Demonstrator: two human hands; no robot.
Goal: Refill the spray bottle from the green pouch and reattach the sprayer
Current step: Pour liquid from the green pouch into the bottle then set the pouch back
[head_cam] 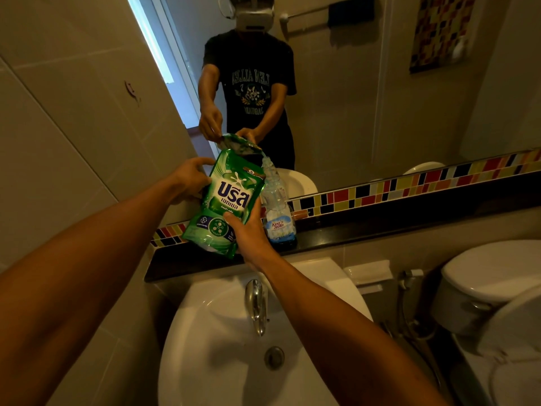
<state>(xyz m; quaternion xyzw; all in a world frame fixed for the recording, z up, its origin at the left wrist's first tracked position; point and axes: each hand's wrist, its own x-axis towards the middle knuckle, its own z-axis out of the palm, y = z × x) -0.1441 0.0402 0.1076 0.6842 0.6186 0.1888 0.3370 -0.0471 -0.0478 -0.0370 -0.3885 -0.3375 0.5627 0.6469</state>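
I hold the green pouch tilted to the right above the dark ledge. My left hand grips its upper left edge and my right hand grips its lower right side. The pouch's top corner meets the open neck of the clear spray bottle, which stands upright on the ledge with a blue and white label and blue liquid at its bottom. No sprayer head is on the bottle, and I cannot see one anywhere.
A white sink with a chrome tap lies below the ledge. A mirror behind the ledge reflects a person. A toilet and a hose sprayer stand at the right. A tiled wall is at the left.
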